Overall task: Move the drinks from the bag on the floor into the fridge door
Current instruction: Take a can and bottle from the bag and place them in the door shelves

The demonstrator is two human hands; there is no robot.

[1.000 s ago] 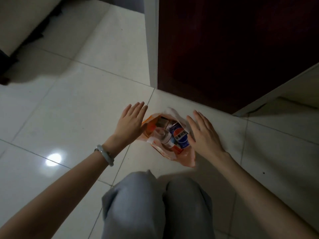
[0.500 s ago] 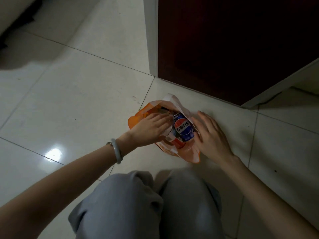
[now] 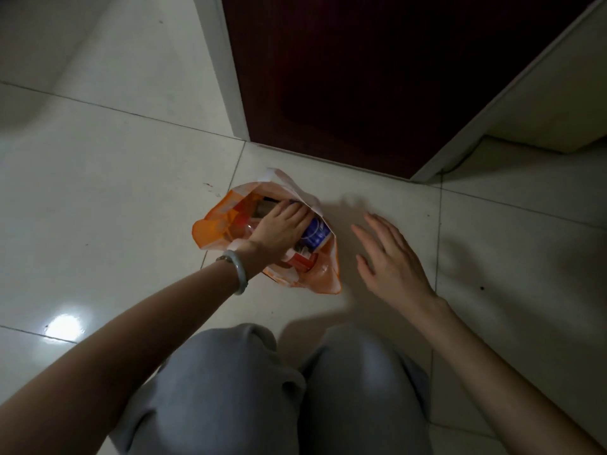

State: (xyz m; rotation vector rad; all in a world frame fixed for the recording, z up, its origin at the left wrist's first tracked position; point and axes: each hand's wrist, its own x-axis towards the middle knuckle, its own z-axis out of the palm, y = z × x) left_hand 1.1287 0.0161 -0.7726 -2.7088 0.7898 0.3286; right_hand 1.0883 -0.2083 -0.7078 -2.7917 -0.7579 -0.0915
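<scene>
Barely begun: the left hand [image 3: 279,229] is down in the orange bag [image 3: 323,277] on the floor [image 3: 98,192], fingers around a blue can [image 3: 317,233] though the grip is unclear, while the right hand [image 3: 391,261] hovers at three o'clock, fingers spread and empty.

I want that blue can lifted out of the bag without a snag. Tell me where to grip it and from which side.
Grip the blue can around its round side wall, coming from above through the open mouth of the orange bag, since the bag walls close off every other side. The left hand is already reaching in over it; the right hand is open beside the bag and could steady it.
</scene>
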